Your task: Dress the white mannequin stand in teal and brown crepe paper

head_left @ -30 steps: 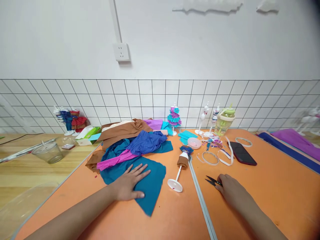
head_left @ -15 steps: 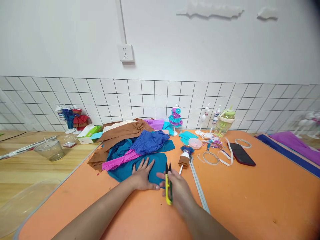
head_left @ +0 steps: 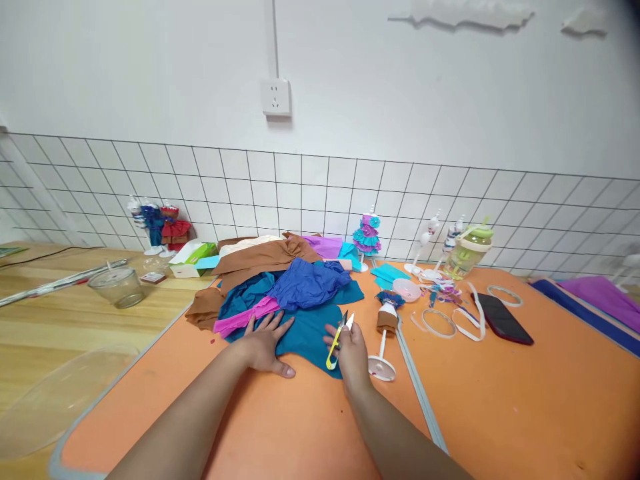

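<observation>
orange tabletop (head_left: pixel 280 433), right hand (head_left: pixel 353 357) holding yellow-handled snips (head_left: pixel 334 349).

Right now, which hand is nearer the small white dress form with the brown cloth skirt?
Right. The right hand, holding yellow-handled metal snips, is just left of the dress form; the left hand is farther left, spread on the teal cloth.

The left forearm (head_left: pixel 187 417) and right forearm (head_left: pixel 400 430) are bare, tapering to slimmer wrists (head_left: pixel 359 388); the bare left hand (head_left: pixel 261 348) has 4 slender fingers (head_left: pixel 271 323) and a thumb (head_left: pixel 283 368) with a short nail (head_left: pixel 290 373); the right hand (head_left: pixel 353 353) is bare too
</observation>
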